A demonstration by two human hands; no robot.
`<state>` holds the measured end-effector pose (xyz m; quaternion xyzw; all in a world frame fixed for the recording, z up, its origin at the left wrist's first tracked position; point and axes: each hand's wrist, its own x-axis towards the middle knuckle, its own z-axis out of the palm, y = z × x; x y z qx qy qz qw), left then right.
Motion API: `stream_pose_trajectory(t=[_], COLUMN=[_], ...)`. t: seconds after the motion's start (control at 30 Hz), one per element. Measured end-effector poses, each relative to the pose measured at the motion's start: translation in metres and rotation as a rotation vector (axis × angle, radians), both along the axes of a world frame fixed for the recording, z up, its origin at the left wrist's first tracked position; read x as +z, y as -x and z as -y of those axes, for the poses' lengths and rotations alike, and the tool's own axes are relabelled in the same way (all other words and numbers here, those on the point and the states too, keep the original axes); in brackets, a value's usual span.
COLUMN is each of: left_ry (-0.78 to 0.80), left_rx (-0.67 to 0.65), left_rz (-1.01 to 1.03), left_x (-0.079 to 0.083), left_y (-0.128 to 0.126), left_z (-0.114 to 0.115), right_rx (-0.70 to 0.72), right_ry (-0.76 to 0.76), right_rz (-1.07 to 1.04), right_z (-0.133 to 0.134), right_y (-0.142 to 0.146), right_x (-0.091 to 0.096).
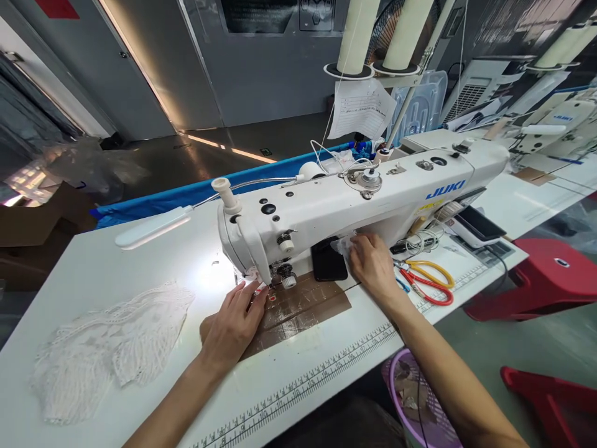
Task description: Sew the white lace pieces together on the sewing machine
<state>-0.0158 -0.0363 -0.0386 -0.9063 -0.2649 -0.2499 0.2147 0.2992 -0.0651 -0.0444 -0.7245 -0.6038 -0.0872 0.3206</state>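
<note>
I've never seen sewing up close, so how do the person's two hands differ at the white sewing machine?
Left hand lies flat on the brown taped patch, fingertips at a white fabric piece by the needle; right hand reaches back under the white sewing machine, fingers on white scraps beside a black phone. Left hand lies nearer the white lace pile, right hand nearer the yellow-handled scissors. Both bare, palms down.

White sewing machine (354,199) with blue lettering, white lace (107,348), yellow-and-red scissors (429,280), red stool (545,274).
</note>
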Motion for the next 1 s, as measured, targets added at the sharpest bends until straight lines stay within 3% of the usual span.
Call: stream_pose_trajectory(t=[0.57,0.77,1.0], left_ry=[-0.017,0.058,0.188], left_rx=[-0.026,0.001,0.056], left_rz=[0.04,0.076,0.117], left_x=[-0.004,-0.002,0.002], left_y=[0.0,-0.002,-0.004], left_z=[-0.002,0.0,0.006], right_rx=[0.089,0.1,0.042], right_ry=[-0.197,-0.221,-0.267], right_rz=[-0.156,-0.218,-0.249], right_z=[0.005,0.005,0.0], right_y=[0.002,0.005,0.002], right_x=[-0.012,-0.008,-0.016])
